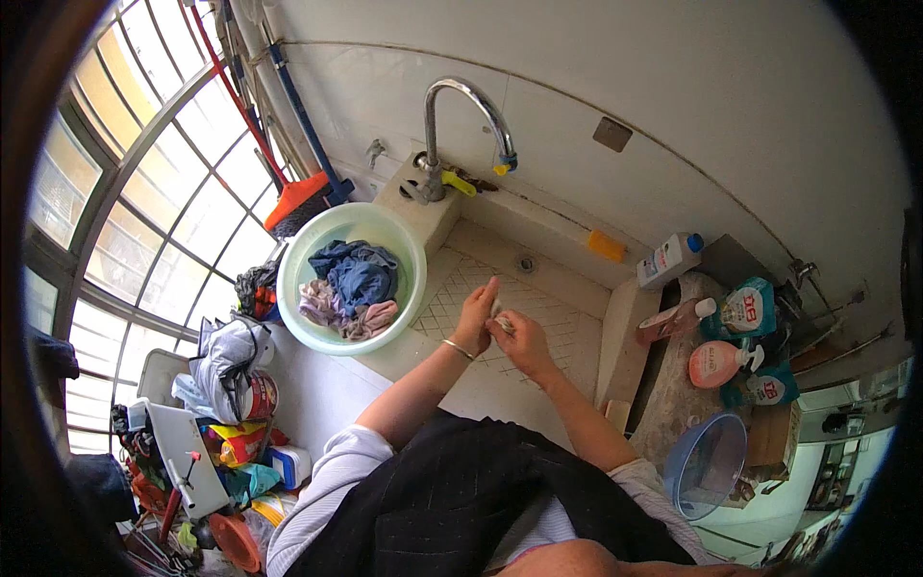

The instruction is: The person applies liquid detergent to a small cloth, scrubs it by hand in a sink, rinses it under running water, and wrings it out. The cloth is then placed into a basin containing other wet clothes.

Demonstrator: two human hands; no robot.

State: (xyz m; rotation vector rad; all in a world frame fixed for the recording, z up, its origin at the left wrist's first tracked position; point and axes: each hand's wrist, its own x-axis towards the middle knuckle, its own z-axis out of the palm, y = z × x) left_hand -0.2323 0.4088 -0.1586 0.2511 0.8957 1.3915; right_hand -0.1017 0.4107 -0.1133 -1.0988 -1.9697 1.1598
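Note:
Over the stone laundry sink [461, 288], my left hand [476, 314] and my right hand [520, 342] meet, both gripping a small, pale, bunched cloth [503, 323]. The left thumb points up along its side, and a bracelet circles that wrist. Most of the cloth is hidden inside the fingers. To the left, on the sink's edge, sits a pale green plastic basin [411, 288] that holds a bunched dark blue garment [360, 278] and pinkish cloths [371, 319]. Behind the hands, the chrome gooseneck faucet [469, 85] arches over the sink.
A yellow-orange sponge or block [606, 246] lies on the back ledge. At right stand a white bottle with a blue cap [669, 261], a pink pump bottle [716, 364], teal refill pouches [739, 309] and a clear bluish basin [703, 465]. Brooms [297, 198] lean at the back left.

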